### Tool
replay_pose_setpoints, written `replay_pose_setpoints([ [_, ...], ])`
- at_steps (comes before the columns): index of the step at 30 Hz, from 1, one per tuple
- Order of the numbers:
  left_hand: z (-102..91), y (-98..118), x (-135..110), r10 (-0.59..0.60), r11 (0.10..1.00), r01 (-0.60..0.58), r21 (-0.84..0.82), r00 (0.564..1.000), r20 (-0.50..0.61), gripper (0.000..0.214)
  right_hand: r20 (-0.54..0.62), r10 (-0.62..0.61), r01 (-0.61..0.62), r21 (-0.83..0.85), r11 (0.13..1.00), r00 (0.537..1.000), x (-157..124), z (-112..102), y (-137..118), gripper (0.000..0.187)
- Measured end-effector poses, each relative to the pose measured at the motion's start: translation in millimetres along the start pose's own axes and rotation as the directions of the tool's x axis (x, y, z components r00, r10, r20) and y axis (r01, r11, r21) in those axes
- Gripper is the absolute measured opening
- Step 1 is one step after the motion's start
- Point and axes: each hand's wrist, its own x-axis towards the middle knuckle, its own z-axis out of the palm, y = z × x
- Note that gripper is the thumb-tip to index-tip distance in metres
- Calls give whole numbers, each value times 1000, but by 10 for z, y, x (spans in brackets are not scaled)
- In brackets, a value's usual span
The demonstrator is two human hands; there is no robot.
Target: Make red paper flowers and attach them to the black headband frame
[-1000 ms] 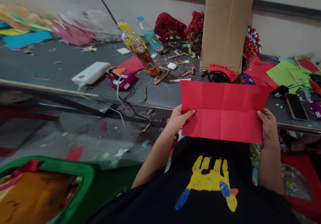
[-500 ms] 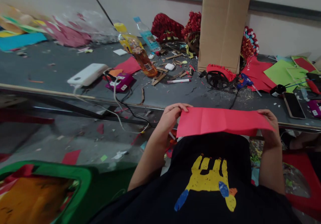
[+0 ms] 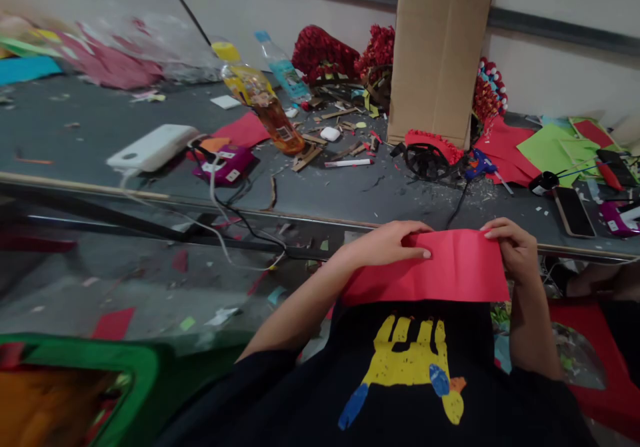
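Observation:
A creased strip of red paper [image 3: 463, 270] stretches across my lap, just in front of the table edge. My left hand [image 3: 395, 243] pinches its upper edge left of the middle, thumb on the near face and fingers behind. At the upper right corner, my right hand [image 3: 515, 247] grips the paper between thumb and fingers. On the table beyond the paper lie a white marker [image 3: 349, 163], a blue glue gun [image 3: 481, 165] and a black headband-like piece with red trim [image 3: 433, 155].
A tall cardboard piece [image 3: 440, 53] stands against the wall. Two bottles, one with amber liquid [image 3: 280, 123], lean among wood scraps. A white power bank [image 3: 153, 148] trails cables over the table edge. A phone [image 3: 573, 212] lies at right; a green bin [image 3: 145, 367] stands lower left.
My left hand has slid inward along the red paper, from its left end toward the middle. The right hand has shifted slightly left, and the paper now hangs flatter toward me.

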Motion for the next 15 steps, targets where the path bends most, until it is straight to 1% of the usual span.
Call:
replay_pose_setpoints([
  [2, 37, -67, 4, -28, 1000, 28, -1, 999, 18, 34, 37, -8, 9, -38, 999, 999, 10, -57, 8, 23],
  [5, 54, -143, -16, -67, 998, 67, -2, 998, -16, 35, 116, 28, -8, -170, 985, 993, 36, -175, -18, 22],
  [7, 51, -145, -19, -73, 996, 75, 52, 997, -40, 35, 130, 27, 13, -296, 955, 991, 80, -234, -99, 23],
  [9, 44, -93, -6, -70, 981, 76, 180, 997, -43, 34, 124, -27, 79, -443, 893, 992, 155, -233, -239, 25],
  [10, 40, -47, 6, -68, 963, 76, 258, 997, -42, 34, 142, -59, 125, -516, 847, 988, 204, -198, -325, 25],
  [11, 37, 11, 19, -64, 939, 74, 334, 997, -42, 33, 191, -81, 180, -584, 791, 978, 257, -140, -413, 25],
  [12, 35, 77, 32, -55, 913, 66, 404, 998, -39, 32, 280, -89, 253, -632, 733, 956, 312, -61, -497, 25],
  [13, 33, 147, 44, -40, 885, 51, 463, 999, -33, 32, 386, -67, 325, -657, 680, 920, 366, 34, -570, 25],
  [14, 31, 216, 53, -23, 858, 33, 513, 999, -26, 32, 498, -41, 407, -655, 637, 866, 416, 136, -627, 23],
  [15, 28, 280, 58, -5, 831, 14, 557, 1000, -18, 31, 589, 9, 466, -649, 601, 808, 460, 236, -666, 22],
])
